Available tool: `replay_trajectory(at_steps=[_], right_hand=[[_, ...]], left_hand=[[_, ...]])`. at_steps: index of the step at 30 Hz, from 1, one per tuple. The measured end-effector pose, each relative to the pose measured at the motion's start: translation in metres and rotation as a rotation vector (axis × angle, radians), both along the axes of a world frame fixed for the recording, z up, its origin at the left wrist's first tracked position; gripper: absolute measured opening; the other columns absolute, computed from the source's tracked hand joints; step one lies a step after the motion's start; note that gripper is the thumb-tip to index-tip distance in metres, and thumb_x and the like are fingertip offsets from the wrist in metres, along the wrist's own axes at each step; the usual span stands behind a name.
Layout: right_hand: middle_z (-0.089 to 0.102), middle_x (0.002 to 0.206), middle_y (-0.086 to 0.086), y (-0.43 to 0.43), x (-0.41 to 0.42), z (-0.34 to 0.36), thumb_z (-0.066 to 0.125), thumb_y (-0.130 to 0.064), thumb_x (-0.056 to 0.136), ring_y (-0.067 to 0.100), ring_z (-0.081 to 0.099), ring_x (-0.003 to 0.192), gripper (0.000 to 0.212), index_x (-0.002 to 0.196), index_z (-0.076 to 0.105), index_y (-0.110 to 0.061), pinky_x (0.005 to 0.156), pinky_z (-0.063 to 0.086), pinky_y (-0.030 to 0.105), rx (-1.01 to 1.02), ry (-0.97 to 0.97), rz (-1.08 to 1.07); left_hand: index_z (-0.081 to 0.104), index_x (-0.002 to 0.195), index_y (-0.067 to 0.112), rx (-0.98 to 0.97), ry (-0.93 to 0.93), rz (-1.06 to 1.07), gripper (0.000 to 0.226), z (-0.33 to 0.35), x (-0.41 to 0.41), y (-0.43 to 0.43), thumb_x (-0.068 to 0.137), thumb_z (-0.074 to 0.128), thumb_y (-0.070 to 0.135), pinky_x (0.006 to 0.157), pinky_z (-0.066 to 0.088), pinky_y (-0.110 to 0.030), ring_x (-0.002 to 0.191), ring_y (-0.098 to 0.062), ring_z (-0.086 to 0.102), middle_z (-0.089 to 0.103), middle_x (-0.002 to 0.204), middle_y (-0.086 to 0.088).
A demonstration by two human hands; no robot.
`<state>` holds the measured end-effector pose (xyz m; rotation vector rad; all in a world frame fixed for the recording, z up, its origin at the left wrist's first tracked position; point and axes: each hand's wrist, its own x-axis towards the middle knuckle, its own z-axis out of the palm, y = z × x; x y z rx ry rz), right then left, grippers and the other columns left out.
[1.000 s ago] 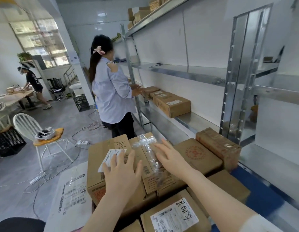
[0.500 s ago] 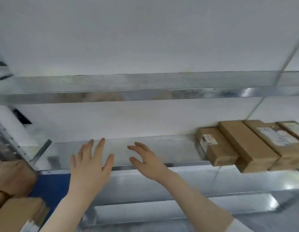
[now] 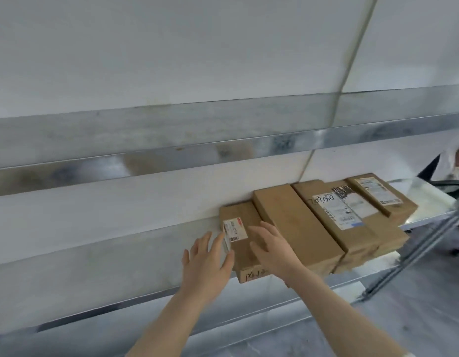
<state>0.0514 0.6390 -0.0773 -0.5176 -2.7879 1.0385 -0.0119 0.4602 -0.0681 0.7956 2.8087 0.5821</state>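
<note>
Head view: the small box (image 3: 243, 255) sits on the metal shelf (image 3: 94, 266) near 6 o'clock of centre, with a long box (image 3: 295, 222) touching it at 3 o'clock. The left hand (image 3: 206, 264) is at its 9 o'clock side and the right hand (image 3: 272, 251) over its top — both grips wide, holding nothing; contact seems likely, but blur hides it.

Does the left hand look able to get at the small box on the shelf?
Likely yes: the left hand seems to touch the box on its left, bare shelf beside it leaves room, and the right hand rests on top.
</note>
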Motion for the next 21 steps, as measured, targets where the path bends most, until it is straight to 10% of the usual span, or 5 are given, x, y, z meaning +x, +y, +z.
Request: replay_trajectory(at_steps=[11,16,21], right_hand=[[0.011,0.157,-0.008,0.007,-0.046,-0.044,0.047,-0.018,0.093,0.019,0.051,0.119,0.051,0.140,0.036,-0.034,0.090,0.051,0.032,-0.004,0.022,-0.104],[0.012,0.156,-0.015,0.012,-0.044,-0.054,0.049,-0.017,0.094,-0.001,0.055,0.093,0.051,0.141,0.037,-0.032,0.064,0.040,0.006,-0.052,0.017,-0.051],[0.011,0.153,-0.023,0.015,-0.039,-0.066,0.045,-0.019,0.098,-0.014,0.031,0.121,0.047,0.143,0.036,-0.030,0.076,0.031,-0.006,-0.189,0.057,0.013]], left_hand=[[0.020,0.149,0.034,0.176,-0.127,-0.015,0.050,-0.064,-0.041,0.044,0.100,0.031,0.041,0.113,0.026,-0.044,0.143,-0.019,0.019,0.010,0.160,0.007],[0.023,0.148,0.033,0.228,-0.109,-0.026,0.050,-0.077,-0.049,0.034,0.100,0.035,0.039,0.113,0.029,-0.041,0.142,-0.017,0.021,0.009,0.159,0.011],[0.022,0.148,0.036,0.305,-0.161,-0.067,0.051,-0.082,-0.056,0.037,0.099,0.038,0.037,0.111,0.033,-0.034,0.141,-0.005,0.021,0.003,0.156,0.025]])
